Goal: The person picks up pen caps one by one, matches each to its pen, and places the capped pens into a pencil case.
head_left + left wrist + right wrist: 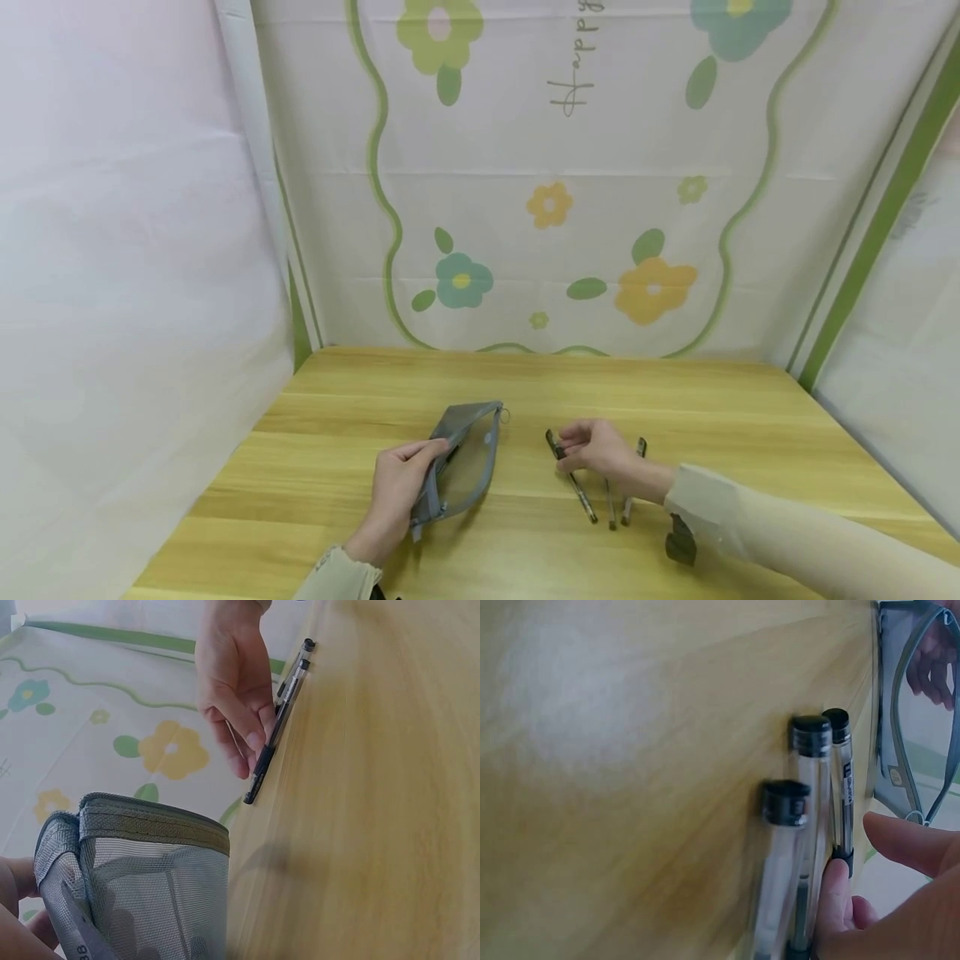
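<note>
My left hand (401,492) grips the near side of a grey mesh zip pouch (467,492), thumb over its rim. The pouch's mouth gapes open, and something dark shows inside. Right of it, three capped clear-barrelled pens lie side by side on the table. My right hand (600,450) is over the leftmost pen (581,497), at its dark grip end. In the right wrist view a fingertip meets that pen (844,787), while the thumb (904,844) stands apart from it. The middle pen (611,508) and right pen (627,510) are partly hidden by my right hand.
A wood-grain table (300,500) spreads under everything. White cloth with printed flowers (550,204) hangs along its back edge, and pale sheets (150,250) close off both sides. A dark object (680,542) shows beneath my right sleeve.
</note>
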`<state>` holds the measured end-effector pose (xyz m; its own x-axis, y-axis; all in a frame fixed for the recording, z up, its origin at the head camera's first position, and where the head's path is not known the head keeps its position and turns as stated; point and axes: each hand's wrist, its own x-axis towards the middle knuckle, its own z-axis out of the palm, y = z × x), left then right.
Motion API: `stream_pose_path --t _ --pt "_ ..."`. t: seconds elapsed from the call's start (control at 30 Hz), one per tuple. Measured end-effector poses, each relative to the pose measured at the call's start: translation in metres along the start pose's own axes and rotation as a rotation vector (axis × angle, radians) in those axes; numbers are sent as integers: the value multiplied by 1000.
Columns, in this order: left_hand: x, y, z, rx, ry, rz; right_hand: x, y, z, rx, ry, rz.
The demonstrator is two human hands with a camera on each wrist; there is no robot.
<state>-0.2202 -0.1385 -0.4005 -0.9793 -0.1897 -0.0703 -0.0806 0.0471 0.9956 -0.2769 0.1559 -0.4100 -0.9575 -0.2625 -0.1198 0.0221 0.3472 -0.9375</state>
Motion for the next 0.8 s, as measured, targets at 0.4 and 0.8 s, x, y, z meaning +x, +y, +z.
stream_pose_path --t 0.4,0.8 --pt "0 -1 -1 7 -1 -9 7 2 6 -80 62 4" --pt "0 -1 -2 0 -6 -5 11 2 8 -155 103 -9"
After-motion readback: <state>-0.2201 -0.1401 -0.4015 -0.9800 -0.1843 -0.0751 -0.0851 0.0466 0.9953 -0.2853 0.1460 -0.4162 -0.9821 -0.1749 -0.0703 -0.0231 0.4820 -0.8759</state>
